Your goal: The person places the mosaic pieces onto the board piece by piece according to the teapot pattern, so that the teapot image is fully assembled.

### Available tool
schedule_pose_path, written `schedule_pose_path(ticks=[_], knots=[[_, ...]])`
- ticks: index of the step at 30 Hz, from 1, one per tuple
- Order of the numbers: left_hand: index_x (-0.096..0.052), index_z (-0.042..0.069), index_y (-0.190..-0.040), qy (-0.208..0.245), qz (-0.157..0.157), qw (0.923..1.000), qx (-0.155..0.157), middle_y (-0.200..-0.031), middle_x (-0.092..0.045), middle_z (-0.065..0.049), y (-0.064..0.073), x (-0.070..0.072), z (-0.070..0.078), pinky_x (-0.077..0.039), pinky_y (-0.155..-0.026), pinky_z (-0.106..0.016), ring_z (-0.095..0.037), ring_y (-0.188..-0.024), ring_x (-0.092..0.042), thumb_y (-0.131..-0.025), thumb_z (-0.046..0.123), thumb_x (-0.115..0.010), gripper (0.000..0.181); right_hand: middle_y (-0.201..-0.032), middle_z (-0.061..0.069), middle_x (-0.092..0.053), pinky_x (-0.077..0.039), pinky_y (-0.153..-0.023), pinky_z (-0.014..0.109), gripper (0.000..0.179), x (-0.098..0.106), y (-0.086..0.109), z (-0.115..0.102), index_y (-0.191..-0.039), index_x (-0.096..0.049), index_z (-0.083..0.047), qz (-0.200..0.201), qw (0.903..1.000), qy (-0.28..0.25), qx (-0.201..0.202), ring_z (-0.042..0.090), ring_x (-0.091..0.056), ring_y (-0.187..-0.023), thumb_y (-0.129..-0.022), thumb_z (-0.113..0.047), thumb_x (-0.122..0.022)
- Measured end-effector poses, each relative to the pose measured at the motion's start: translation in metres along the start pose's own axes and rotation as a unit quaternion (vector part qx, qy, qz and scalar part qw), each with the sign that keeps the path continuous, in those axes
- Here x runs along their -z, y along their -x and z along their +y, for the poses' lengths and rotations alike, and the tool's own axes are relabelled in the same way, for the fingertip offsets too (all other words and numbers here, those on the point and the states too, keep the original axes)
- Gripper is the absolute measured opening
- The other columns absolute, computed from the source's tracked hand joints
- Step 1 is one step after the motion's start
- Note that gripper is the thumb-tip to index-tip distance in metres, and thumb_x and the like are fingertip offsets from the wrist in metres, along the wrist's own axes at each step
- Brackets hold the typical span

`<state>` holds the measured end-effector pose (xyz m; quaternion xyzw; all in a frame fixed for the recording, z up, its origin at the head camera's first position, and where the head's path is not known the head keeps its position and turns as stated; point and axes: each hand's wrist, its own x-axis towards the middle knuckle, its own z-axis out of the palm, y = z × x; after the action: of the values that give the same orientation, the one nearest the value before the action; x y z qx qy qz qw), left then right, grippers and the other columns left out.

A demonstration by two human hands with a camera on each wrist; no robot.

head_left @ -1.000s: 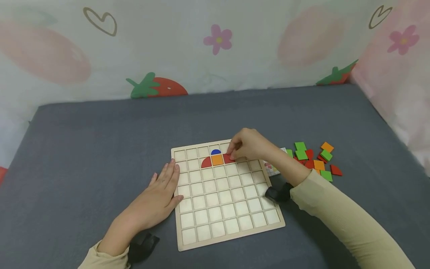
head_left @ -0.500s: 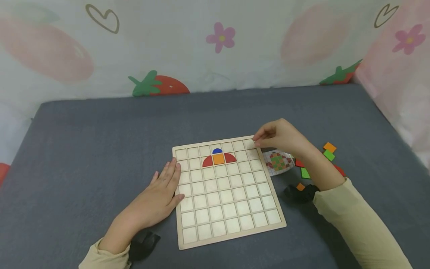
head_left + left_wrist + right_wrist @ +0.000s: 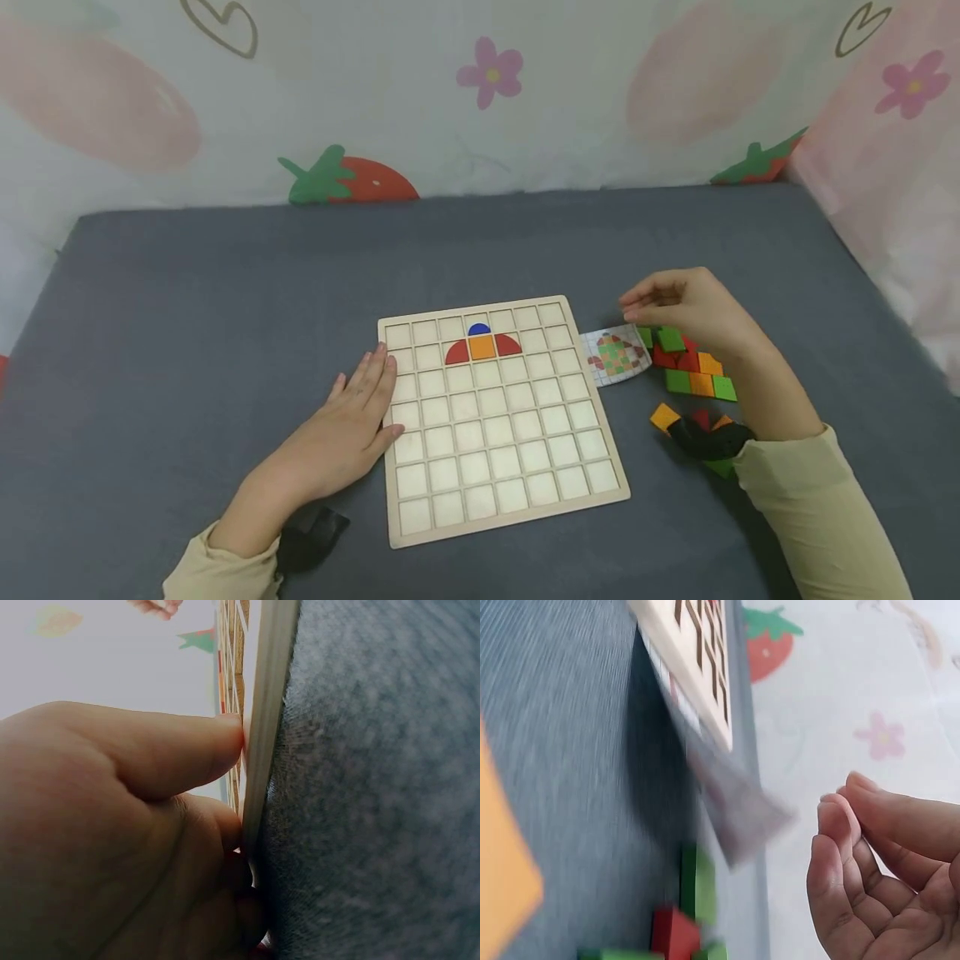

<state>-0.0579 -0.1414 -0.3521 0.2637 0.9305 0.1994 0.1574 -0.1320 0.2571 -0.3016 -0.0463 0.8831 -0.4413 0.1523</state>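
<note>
A wooden grid board (image 3: pixel 498 430) lies on the table. Near its top, an orange square (image 3: pixel 482 347) sits between a red quarter-round piece (image 3: pixel 457 353) and another red quarter-round (image 3: pixel 508 344), with a blue half-round (image 3: pixel 479 330) above. My left hand (image 3: pixel 341 437) rests along the board's left edge, fingers straight; in the left wrist view its thumb (image 3: pixel 202 746) touches the frame. Beyond the board's right side, my right hand (image 3: pixel 693 307) is raised over the pattern card (image 3: pixel 618 355) and loose pieces, fingers loosely bent, nothing between them in the right wrist view.
Green, red and orange pieces (image 3: pixel 678 382) lie scattered right of the board, some partly hidden by the black wrist strap (image 3: pixel 708 440). The card's left end reaches the board's edge, and its free end curls upward. A printed curtain (image 3: pixel 555 125) hangs behind the grey table (image 3: pixel 225 333).
My right hand has let go of the right red quarter-round in its cell and moved right, off the board and over the card and loose pieces. My left hand has stayed on the board's edge.
</note>
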Motion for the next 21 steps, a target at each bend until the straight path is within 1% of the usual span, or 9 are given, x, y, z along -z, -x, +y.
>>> schedule_pose_path(ticks=[3,6,8,10,14,17,21], knots=[[-0.006,-0.006,-0.148,-0.002,-0.001,1.0,-0.001,-0.156,0.003,-0.02,0.0,0.0,-0.001,-0.011,-0.109,-0.058,-0.036,-0.142,-0.002,-0.099,0.026,-0.047,0.071,-0.099,0.003,-0.066,-0.051,-0.075,0.029,0.036,0.008,0.005,0.009,-0.112,-0.064,0.003,0.012,0.9999,0.004,-0.005,0.018,-0.06,-0.089,-0.088,-0.023,-0.068],[-0.006,-0.006,-0.148,-0.003,-0.002,1.0,-0.002,-0.155,0.004,-0.021,0.0,0.001,-0.001,-0.011,-0.109,-0.058,-0.036,-0.142,-0.001,-0.1,0.026,-0.047,0.071,-0.095,-0.002,-0.066,-0.05,-0.066,0.029,0.037,0.017,0.008,0.017,-0.112,-0.064,0.003,0.018,0.9998,0.005,-0.01,0.019,-0.058,-0.082,-0.088,-0.025,-0.068],[-0.006,-0.006,-0.148,-0.005,-0.002,1.0,-0.003,-0.156,0.004,-0.02,-0.001,0.002,-0.001,-0.01,-0.109,-0.058,-0.036,-0.142,-0.001,-0.1,0.026,-0.047,0.071,-0.092,-0.004,-0.066,-0.048,-0.063,0.03,0.037,0.023,0.009,0.021,-0.112,-0.063,0.003,0.018,0.9997,0.009,-0.011,0.021,-0.057,-0.078,-0.089,-0.025,-0.068],[-0.006,-0.006,-0.148,-0.007,-0.001,1.0,-0.003,-0.156,0.005,-0.02,-0.002,0.003,-0.001,-0.011,-0.11,-0.058,-0.036,-0.142,-0.001,-0.1,0.026,-0.047,0.071,-0.092,-0.004,-0.067,-0.048,-0.061,0.029,0.036,0.028,0.01,0.024,-0.112,-0.063,0.003,0.014,0.9996,0.023,-0.012,0.02,-0.057,-0.077,-0.089,-0.024,-0.068],[-0.006,-0.006,-0.149,-0.005,-0.005,1.0,-0.002,-0.156,0.004,-0.019,-0.003,0.003,0.0,-0.011,-0.11,-0.058,-0.036,-0.142,-0.001,-0.1,0.026,-0.047,0.071,-0.097,0.0,-0.068,-0.051,-0.069,0.026,0.032,0.036,0.011,0.032,-0.113,-0.062,0.005,-0.003,0.9987,0.047,-0.019,0.014,-0.062,-0.081,-0.089,-0.016,-0.067],[-0.006,-0.006,-0.148,-0.005,-0.007,1.0,0.001,-0.156,0.004,-0.02,-0.002,0.003,0.0,-0.011,-0.11,-0.058,-0.036,-0.142,-0.001,-0.1,0.026,-0.047,0.071,-0.101,0.008,-0.067,-0.053,-0.071,0.026,0.029,0.038,0.011,0.037,-0.114,-0.061,0.007,-0.014,0.9984,0.051,-0.019,0.013,-0.064,-0.082,-0.09,-0.008,-0.065],[-0.006,-0.006,-0.148,-0.004,-0.007,1.0,0.005,-0.156,0.004,-0.019,0.0,0.001,0.0,-0.011,-0.11,-0.058,-0.036,-0.142,-0.001,-0.099,0.026,-0.047,0.071,-0.103,0.015,-0.066,-0.053,-0.071,0.025,0.029,0.037,0.01,0.041,-0.115,-0.06,0.009,-0.025,0.9974,0.061,-0.028,0.011,-0.064,-0.08,-0.09,-0.005,-0.063]])
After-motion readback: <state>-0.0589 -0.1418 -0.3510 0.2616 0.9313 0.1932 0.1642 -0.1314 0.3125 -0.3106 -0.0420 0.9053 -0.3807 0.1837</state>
